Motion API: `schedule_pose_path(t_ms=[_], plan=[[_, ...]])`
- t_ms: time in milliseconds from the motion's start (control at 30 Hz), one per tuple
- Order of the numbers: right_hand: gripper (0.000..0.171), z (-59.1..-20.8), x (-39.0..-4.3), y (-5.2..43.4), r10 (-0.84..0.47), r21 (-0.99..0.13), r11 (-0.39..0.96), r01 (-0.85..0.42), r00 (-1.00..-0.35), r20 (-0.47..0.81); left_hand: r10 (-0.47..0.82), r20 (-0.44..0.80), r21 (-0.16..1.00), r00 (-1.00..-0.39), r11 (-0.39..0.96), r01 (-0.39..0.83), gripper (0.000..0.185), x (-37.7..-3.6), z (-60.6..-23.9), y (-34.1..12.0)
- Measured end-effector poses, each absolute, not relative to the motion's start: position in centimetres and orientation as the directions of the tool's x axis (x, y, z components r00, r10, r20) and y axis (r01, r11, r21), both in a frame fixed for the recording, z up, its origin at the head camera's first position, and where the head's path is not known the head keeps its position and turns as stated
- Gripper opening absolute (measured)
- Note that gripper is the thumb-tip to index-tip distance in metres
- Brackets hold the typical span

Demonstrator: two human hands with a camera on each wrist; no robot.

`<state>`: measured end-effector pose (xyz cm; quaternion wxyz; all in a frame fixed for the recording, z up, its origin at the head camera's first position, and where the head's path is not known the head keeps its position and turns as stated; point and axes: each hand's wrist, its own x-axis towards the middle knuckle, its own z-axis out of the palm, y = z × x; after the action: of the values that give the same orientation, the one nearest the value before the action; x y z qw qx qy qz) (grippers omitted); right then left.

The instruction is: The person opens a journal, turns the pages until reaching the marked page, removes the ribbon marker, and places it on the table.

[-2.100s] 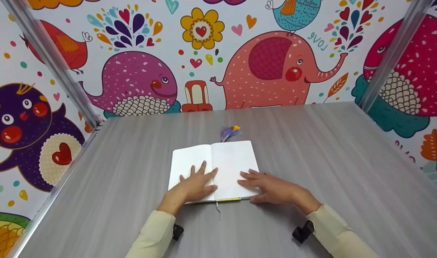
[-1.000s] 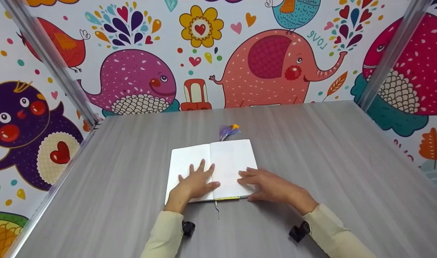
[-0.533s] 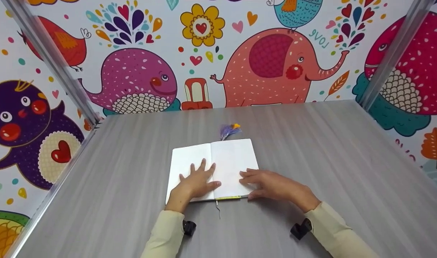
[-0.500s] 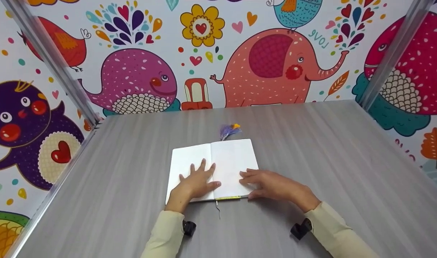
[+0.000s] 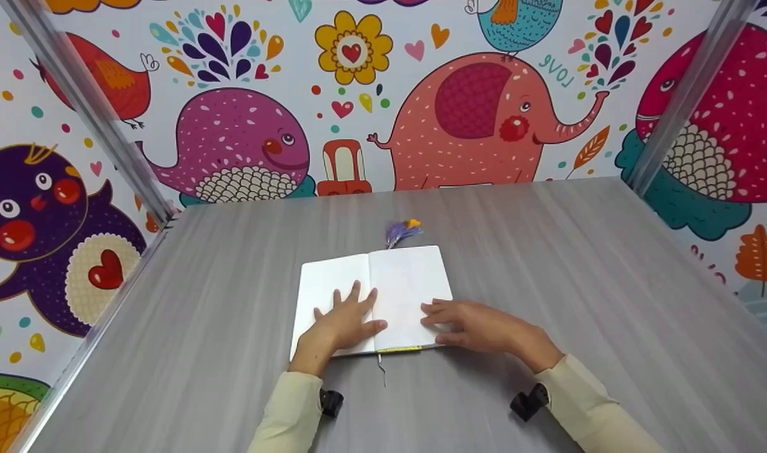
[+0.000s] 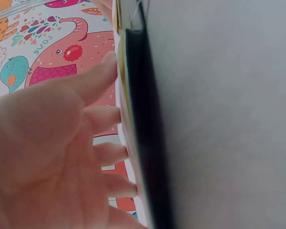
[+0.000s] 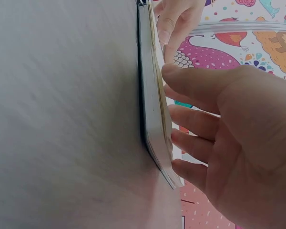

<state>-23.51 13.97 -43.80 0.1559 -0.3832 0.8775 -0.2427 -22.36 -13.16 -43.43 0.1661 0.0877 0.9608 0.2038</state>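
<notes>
A notebook (image 5: pixel 407 277) lies spread on the table, showing two blank white pages. Over its left page my left hand (image 5: pixel 338 326) rests with fingers splayed and the thumb reaching past the centre fold. My right hand (image 5: pixel 484 326) lies at the right page's outer side, fingertips and thumb touching the paper. In the left wrist view the dark cover (image 6: pixel 145 119) shows edge-on, and the left fingertips press the pages. The right wrist view shows the page block (image 7: pixel 155 100) from the side, with the right fingers (image 7: pixel 193 121) against the top sheet.
A purple feathery tassel (image 5: pixel 401 234) with an orange tip sticks out beyond the notebook's top edge. A thin ribbon (image 5: pixel 381 370) hangs from its bottom edge beside a yellow strip (image 5: pixel 399 349). Cartoon-printed walls (image 5: pixel 352 119) bound the grey table (image 5: pixel 232 264).
My right thumb has shifted up from the notebook's lower edge onto the page. The left wrist has swung a little to the right since the earliest frame; the notebook stays in place.
</notes>
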Motion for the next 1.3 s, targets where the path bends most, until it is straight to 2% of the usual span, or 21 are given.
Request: schedule_pose_path(t_ms=[200, 533, 867, 1300], plan=[[0.050, -44.12, -23.39, 13.79, -0.743, -0.536, 0.590, -0.604, -0.666, -0.066, 0.232, -0.281, 0.426, -0.931, 0.899, 0.095, 0.069, -22.21, -43.59, -13.10], [0.047, -44.32, -23.49, 13.85, -0.766, -0.531, 0.562, -0.634, -0.641, -0.047, 0.231, -0.294, 0.425, -0.927, 0.901, 0.089, 0.069, -22.18, -43.88, -13.26], [0.034, -44.08, -23.32, 13.72, -0.781, -0.511, 0.546, -0.664, -0.624, -0.023, 0.234, -0.293, 0.422, -0.927, 0.902, 0.094, 0.069, -22.16, -43.83, -13.35], [0.031, -43.70, -23.23, 13.62, -0.744, -0.548, 0.579, -0.604, -0.666, -0.052, 0.236, -0.298, 0.428, -0.925, 0.899, 0.091, 0.069, -22.38, -43.46, -13.18]])
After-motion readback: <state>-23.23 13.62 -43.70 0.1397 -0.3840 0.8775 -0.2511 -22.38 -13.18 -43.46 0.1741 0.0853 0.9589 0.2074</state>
